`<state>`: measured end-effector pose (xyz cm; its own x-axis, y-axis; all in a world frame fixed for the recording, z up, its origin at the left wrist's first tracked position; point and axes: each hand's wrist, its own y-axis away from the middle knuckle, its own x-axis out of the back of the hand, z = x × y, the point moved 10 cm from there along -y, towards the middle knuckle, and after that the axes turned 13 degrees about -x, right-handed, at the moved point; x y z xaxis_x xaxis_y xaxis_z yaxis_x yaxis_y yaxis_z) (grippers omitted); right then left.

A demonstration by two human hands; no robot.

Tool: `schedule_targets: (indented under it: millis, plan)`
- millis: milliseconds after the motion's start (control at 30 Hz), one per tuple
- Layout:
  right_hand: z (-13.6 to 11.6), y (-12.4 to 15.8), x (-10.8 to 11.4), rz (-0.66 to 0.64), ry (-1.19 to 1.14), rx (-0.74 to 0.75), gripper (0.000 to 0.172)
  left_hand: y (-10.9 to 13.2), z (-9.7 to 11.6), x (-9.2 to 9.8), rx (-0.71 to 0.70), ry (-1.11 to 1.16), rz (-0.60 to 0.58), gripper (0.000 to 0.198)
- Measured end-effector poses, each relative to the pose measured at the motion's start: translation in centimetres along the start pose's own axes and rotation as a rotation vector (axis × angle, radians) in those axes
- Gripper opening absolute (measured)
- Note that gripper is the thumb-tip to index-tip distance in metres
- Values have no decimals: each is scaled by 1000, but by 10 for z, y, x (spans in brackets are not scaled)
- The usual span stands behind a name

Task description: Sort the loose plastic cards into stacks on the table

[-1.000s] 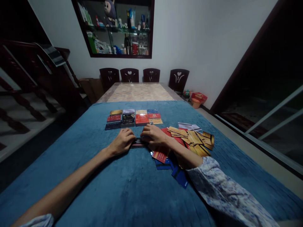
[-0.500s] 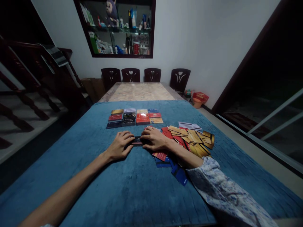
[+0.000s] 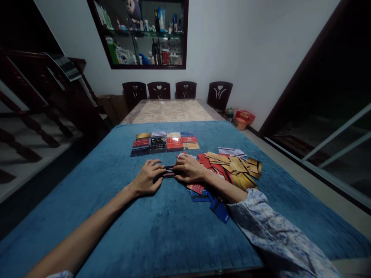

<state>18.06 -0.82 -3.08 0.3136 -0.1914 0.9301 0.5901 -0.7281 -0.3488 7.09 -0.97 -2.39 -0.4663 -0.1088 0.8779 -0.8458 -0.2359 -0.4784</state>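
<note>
A small stack of dark cards (image 3: 168, 171) lies on the blue cloth (image 3: 162, 227) between my two hands. My left hand (image 3: 147, 178) rests at its left end, fingers curled against it. My right hand (image 3: 188, 168) presses on its right end, fingers bent over the cards. To the right lies a loose heap of gold, red and blue cards (image 3: 232, 170), partly under my right forearm. Farther back, sorted cards (image 3: 164, 141) sit in neat rows.
Beyond the cloth the bare marble tabletop (image 3: 171, 111) runs to several dark chairs (image 3: 158, 89) at the wall. A glass cabinet (image 3: 142, 33) hangs above. A staircase (image 3: 34, 100) is on the left, a sliding door (image 3: 333, 139) on the right.
My left hand's fingers have uncurled a little along the dark stack and both hands have shifted slightly. The view has tipped a bit.
</note>
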Motion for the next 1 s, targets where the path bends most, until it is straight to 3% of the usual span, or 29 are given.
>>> schedule_targets:
  millis: [400, 700, 867, 1000]
  plan:
    - [-2, 3, 7, 64, 4, 16, 26, -3, 5, 9, -38, 5, 90, 21]
    - [-2, 2, 12, 193, 112, 60, 31, -1, 4, 16, -59, -95, 163, 22]
    - [9, 0, 13, 220, 103, -14, 20, 4, -9, 16, -4, -77, 213, 26]
    - [20, -1, 18, 241, 57, -170, 24, 8, -22, 13, 85, -42, 216, 34]
